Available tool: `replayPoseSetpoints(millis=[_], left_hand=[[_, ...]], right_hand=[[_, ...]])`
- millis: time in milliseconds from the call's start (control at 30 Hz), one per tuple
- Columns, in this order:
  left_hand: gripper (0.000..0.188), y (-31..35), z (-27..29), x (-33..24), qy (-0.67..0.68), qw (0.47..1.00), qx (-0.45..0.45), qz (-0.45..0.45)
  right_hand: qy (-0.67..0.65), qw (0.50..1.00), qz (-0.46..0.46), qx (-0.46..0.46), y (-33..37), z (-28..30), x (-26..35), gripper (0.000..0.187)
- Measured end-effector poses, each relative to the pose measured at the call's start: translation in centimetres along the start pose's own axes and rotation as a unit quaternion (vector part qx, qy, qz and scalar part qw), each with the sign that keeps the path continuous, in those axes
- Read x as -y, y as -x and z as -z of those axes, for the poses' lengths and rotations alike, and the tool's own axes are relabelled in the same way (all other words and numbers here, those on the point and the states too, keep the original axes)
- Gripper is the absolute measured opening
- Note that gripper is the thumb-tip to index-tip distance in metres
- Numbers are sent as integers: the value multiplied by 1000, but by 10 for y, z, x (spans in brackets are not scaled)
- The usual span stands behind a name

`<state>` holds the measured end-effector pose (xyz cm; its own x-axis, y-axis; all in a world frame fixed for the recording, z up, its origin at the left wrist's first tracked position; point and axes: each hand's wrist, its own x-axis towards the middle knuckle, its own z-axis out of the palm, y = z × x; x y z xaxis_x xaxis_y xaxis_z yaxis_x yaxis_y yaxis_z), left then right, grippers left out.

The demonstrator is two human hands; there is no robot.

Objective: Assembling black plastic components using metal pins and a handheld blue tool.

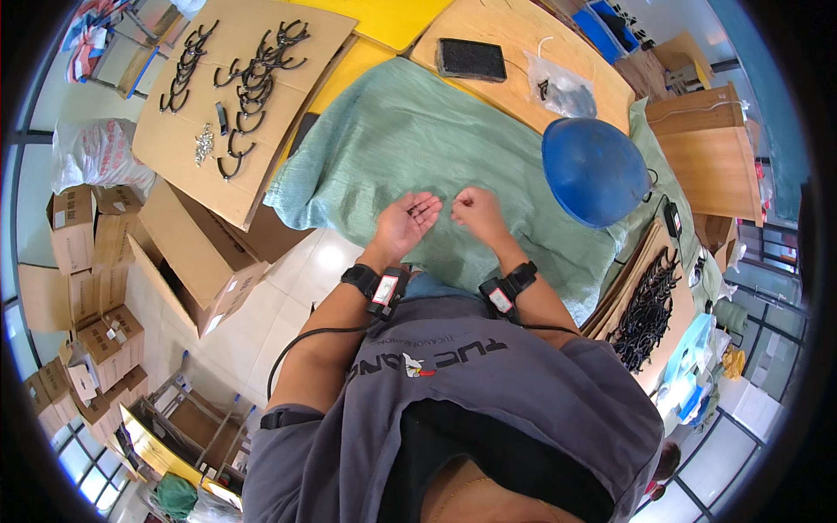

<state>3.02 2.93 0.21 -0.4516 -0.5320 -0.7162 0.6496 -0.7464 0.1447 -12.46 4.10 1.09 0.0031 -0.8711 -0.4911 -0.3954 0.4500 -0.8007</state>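
Note:
Palm up and slightly cupped, my left hand is held above the green woven cloth. Its fingers are extended, and a small dark spot shows near their base, too small to name. Just to the right, apart from it, my right hand is closed with thumb and fingertips pressed together. Whatever those fingertips hold, if anything, is hidden. Nearest on the right is a blue rounded bowl-shaped thing lying on the cloth. Black curved parts lie in rows on a cardboard sheet at the far left.
A pile of small silvery pieces sits on the cardboard. Behind the cloth are a black rectangular block and a clear plastic bag. More black parts are heaped at right. Open cartons stand on the left floor.

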Motion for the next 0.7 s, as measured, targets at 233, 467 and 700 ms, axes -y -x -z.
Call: replayPoseSetpoints(millis=[233, 467, 700], left_hand=[[33, 6, -33, -2, 38, 986, 131, -98], [34, -13, -42, 22, -570, 688, 63, -444], [35, -2, -54, 12, -661, 580, 47, -473]], right_hand=[[-510, 859, -43, -6, -12, 0, 7, 11], [-716, 695, -64, 27, -21, -26, 25, 18], [-702, 706, -84, -36, -25, -23, 55, 18]])
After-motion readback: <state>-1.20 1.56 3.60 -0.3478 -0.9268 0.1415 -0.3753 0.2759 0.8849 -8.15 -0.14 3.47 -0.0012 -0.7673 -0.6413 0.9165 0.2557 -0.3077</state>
